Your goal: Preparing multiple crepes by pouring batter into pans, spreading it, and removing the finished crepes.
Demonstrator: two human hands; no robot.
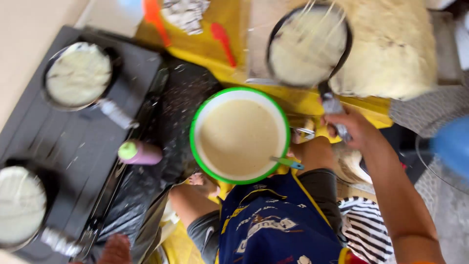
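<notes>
A: We start with the biggest thing, the dark stove (73,146) on the left; two small pans (79,73) of pale batter sit on it, one at the back and one at the near corner.

B: Next we see the green-rimmed bowl (239,134) of batter in the middle, a ladle handle (288,163) resting on its right rim.

A: Above it, a third pan (308,44) is held over a pile of pale flatbreads (391,49).

B: Our right hand (354,128) is closed tight around that pan's foil-wrapped handle (334,110).

A: And the left hand?

B: We cannot see it. The smallest thing is a purple bottle with a green cap (139,152), lying on its side by the stove's right edge.
</notes>
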